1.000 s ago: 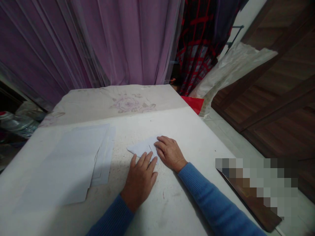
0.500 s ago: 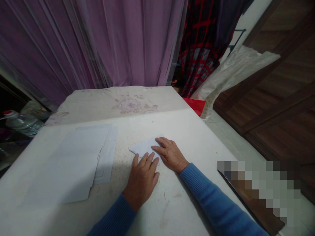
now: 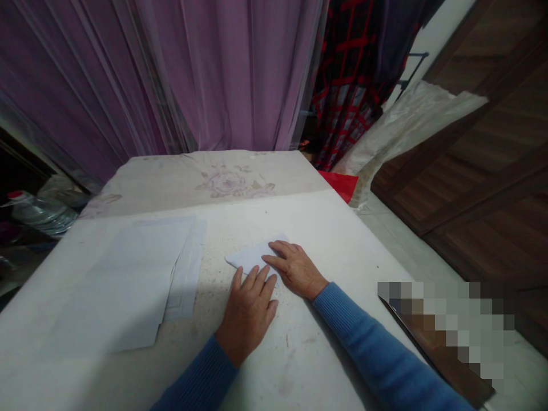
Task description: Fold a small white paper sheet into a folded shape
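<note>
A small folded piece of white paper (image 3: 252,256) lies flat on the table, its pointed end toward the left. My left hand (image 3: 248,311) rests palm down at its near edge, fingers spread, the fingertips touching the paper. From the right, my right hand (image 3: 296,267) lies over the paper's right part with fingers stretched out and pressing on it. That right part is hidden beneath the hand. Neither hand grips anything.
Large white paper sheets (image 3: 115,285) lie stacked on the left of the white table (image 3: 291,354). A flowered cloth (image 3: 171,177) covers the far end. A plastic bottle (image 3: 43,214) stands beyond the left edge; a brown board-like object (image 3: 449,354), partly pixelated, is at the right.
My right hand's fingers have shifted very slightly left and down on the folded paper, so a bit more of its far corner shows. My left hand stays in place.
</note>
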The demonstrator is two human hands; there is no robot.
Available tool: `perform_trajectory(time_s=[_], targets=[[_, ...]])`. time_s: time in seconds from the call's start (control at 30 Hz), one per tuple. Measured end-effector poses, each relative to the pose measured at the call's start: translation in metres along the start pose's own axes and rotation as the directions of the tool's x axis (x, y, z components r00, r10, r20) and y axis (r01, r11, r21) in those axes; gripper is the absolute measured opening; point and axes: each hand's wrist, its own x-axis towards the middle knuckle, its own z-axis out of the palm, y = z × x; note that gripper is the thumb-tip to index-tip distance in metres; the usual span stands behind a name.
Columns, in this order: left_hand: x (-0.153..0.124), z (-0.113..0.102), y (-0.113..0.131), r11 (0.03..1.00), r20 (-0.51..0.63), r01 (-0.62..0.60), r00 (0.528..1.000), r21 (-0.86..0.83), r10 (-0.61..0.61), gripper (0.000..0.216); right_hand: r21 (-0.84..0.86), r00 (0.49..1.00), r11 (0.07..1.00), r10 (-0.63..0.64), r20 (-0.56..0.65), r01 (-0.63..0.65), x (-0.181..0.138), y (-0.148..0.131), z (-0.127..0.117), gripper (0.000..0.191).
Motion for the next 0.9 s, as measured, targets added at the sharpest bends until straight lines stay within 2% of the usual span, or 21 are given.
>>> perform_trajectory(time_s=[0.13, 0.37, 0.7, 0.9], targets=[[0.000, 0.000, 0.000, 1.000, 0.011, -0.004, 1.000, 0.005, 0.004, 0.040, 0.013, 0.999, 1.000, -0.018, -0.043, 0.019, 0.000, 0.002, 0.003, 0.037], [0.001, -0.001, 0.000, 1.000, 0.012, -0.003, 1.000, -0.013, 0.004, 0.041, 0.013, 1.000, 1.000, 0.015, -0.024, -0.015, 0.000, 0.000, 0.002, 0.039], [0.001, 0.003, 0.000, 1.000, 0.012, 0.007, 1.000, -0.015, -0.006, 0.039, -0.014, 0.986, 0.994, 0.107, 0.127, -0.106, 0.006, -0.008, -0.011, 0.037], [-0.001, 0.003, 0.000, 1.000, -0.031, 0.007, 0.999, -0.013, -0.008, 0.034, 0.022, 0.980, 0.988, 0.147, 0.136, -0.152, 0.011, -0.012, -0.019, 0.032]])
